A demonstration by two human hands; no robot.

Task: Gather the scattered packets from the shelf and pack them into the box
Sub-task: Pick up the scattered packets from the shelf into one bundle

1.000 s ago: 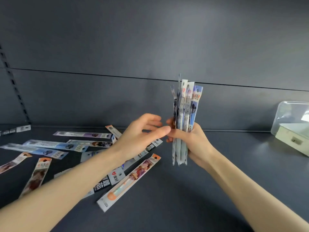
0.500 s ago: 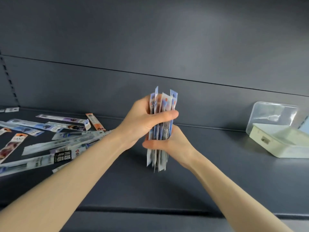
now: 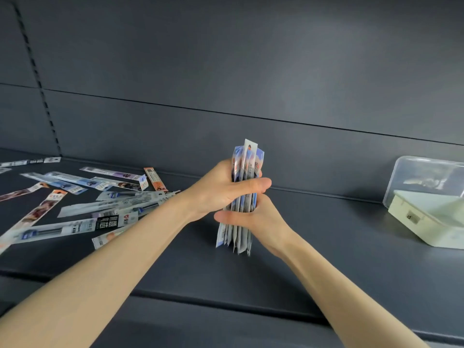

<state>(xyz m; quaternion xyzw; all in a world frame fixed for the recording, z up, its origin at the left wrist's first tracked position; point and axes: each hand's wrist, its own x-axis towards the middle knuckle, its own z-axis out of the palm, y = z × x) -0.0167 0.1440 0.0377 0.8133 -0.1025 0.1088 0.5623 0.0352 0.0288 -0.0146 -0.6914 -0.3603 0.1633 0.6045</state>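
Observation:
An upright bundle of several long narrow packets (image 3: 247,159) stands on end on the dark shelf (image 3: 326,247) at centre. My left hand (image 3: 221,192) grips its upper half, thumb across the front. My right hand (image 3: 253,219) grips its lower half from behind and the right. Several loose packets (image 3: 82,222) lie scattered flat on the shelf at the left. The pale green box (image 3: 431,222) sits at the right edge, its clear lid (image 3: 424,179) raised behind it.
The shelf's dark back wall (image 3: 226,84) rises just behind the bundle. A slotted upright rail (image 3: 37,79) runs down the back left. The shelf's front lip (image 3: 200,300) crosses the lower view.
My left hand came off the shelf and closed round the top of the bundle. Both hands lowered the bundle until its bottom ends meet the shelf.

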